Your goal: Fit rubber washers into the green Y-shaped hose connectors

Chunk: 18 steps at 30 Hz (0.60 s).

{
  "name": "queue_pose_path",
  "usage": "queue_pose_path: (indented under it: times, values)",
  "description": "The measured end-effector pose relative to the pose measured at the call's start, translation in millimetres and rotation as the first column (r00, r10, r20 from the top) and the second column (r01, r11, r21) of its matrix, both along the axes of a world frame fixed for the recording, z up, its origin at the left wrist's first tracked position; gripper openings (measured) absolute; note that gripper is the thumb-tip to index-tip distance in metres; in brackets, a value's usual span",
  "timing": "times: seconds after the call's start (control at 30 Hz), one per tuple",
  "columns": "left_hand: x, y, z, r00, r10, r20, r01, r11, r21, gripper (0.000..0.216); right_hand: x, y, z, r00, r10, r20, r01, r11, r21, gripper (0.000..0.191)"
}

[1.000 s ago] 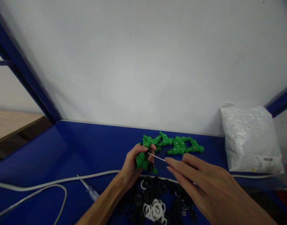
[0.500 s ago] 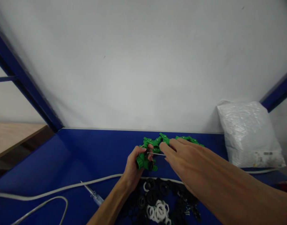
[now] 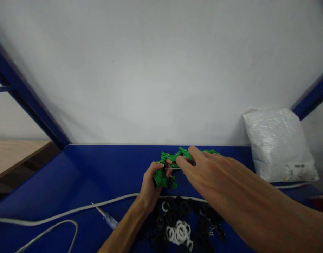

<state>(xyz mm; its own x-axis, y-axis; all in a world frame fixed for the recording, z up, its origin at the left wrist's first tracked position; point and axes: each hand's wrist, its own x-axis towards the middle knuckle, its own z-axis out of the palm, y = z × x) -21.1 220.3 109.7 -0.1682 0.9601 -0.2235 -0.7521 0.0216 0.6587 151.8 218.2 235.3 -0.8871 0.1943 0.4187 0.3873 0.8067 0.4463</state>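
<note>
My left hand [image 3: 150, 184] is closed around a green plastic fitting [image 3: 161, 178] with a thin metal pin [image 3: 174, 168] sticking out of it to the right. My right hand [image 3: 203, 172] reaches forward over the blue table [image 3: 98, 172], fingers stretched out, its fingertips on the pin and on the row of green fittings [image 3: 177, 157] lying by the wall. Part of that row is hidden under my right hand.
A heap of black and white rings [image 3: 179, 225] lies near the table's front. A grey cable [image 3: 71, 211] and a small screwdriver [image 3: 105, 218] lie at left. A white plastic bag [image 3: 277, 144] leans on the wall at right. Blue frame posts [image 3: 26, 102] stand at both sides.
My right hand has moved forward from near the rings to the green fittings by the wall. My left hand has kept hold of its fitting and shifted slightly forward.
</note>
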Motion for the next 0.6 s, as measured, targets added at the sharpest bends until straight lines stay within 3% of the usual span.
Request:
queue_pose_path:
  times: [0.17, 0.27, 0.4, 0.6]
  values:
    - [-0.6, 0.3, 1.0, 0.999, -0.051, 0.002, 0.051, 0.999, 0.000, 0.017, -11.2, 5.0, 4.9, 0.986, -0.108, 0.131, 0.100, 0.993, 0.062, 0.022]
    - [0.2, -0.5, 2.4, 1.000, -0.007, -0.007, 0.007, 1.000, -0.009, 0.013, -13.9, -1.3, 11.1, 0.985, -0.078, 0.154, 0.080, 0.997, -0.011, 0.035]
    - [1.3, -0.8, 2.1, 1.000, 0.021, -0.012, -0.021, 1.000, -0.007, 0.012, -13.9, -4.9, 9.4, 0.980, -0.134, 0.146, 0.153, 0.980, -0.130, 0.043]
    - [0.5, 0.6, -0.9, 0.998, -0.053, 0.025, 0.053, 0.999, 0.003, 0.016, -15.1, 5.1, -4.4, 0.973, -0.185, 0.135, 0.182, 0.983, 0.034, 0.023]
